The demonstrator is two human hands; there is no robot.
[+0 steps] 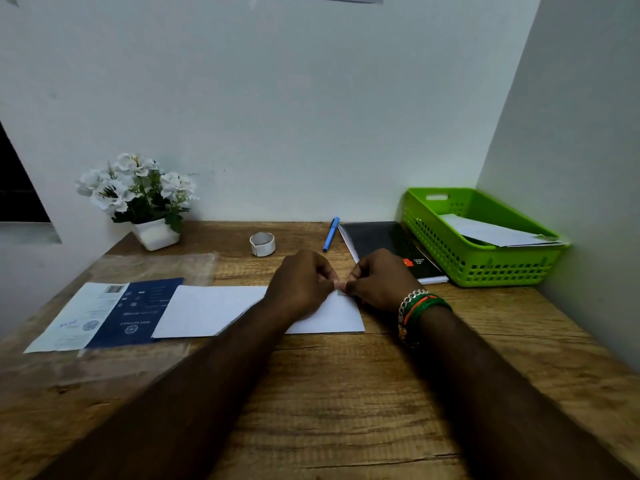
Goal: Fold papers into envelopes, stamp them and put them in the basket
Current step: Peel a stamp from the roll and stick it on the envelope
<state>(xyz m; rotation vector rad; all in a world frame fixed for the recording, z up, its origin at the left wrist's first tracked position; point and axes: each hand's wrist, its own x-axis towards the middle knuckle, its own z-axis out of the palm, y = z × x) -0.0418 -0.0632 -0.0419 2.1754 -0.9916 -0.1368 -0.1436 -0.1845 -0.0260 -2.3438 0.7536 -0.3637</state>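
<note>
We see both hands meeting over the middle of the surface [346, 393]. The left hand [301, 285] and right hand [377, 282] each have fingers curled, their tips pinched together on a small greenish stamp [341, 292] at the far edge of a white paper [221, 310] lying flat beneath them. So each grip is clamped on that stamp. The basket [485, 268] sits at the far right corner, with folded white envelopes [491, 233] inside. A black notebook [384, 244] lies just left of it, a pen [330, 234] beside that, and a tape roll [262, 244] further left. A blue-and-white leaflet [110, 317] lies at the left edge.
</note>
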